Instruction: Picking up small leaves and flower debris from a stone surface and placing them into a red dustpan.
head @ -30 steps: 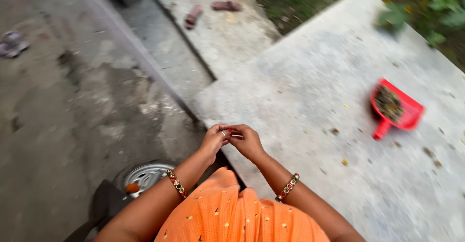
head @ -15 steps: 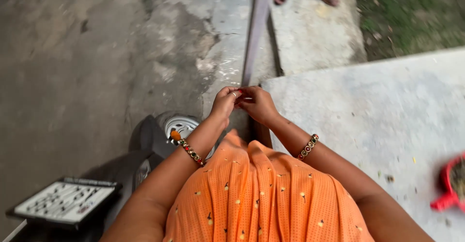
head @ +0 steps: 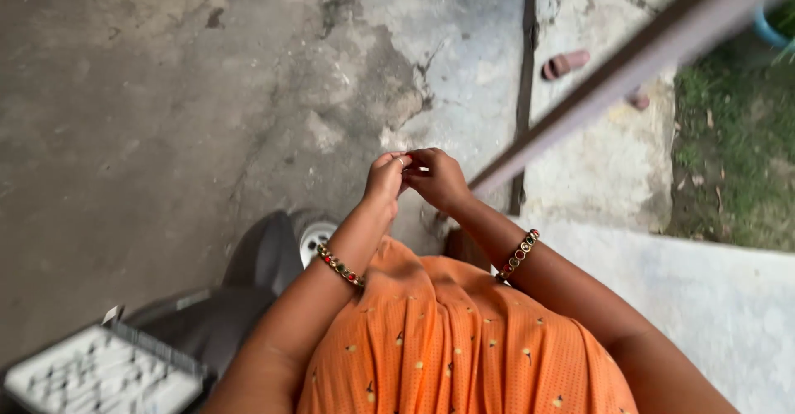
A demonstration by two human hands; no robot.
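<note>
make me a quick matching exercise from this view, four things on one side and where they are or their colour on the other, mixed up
Things:
1. sandal
2. bracelet on the right wrist
3. scooter wheel
4. garment

Place or colour:
A. orange with small dots
B. below the left forearm, on the ground
C. on the far concrete slab
D. gold with red and green stones

Pairs: 1-C, 2-D, 3-B, 4-A

Head view, steeply down.
Looks close over both hands (head: pixel 414 178) at frame centre, concrete ground (head: pixel 149 116) filling the upper left.
</note>
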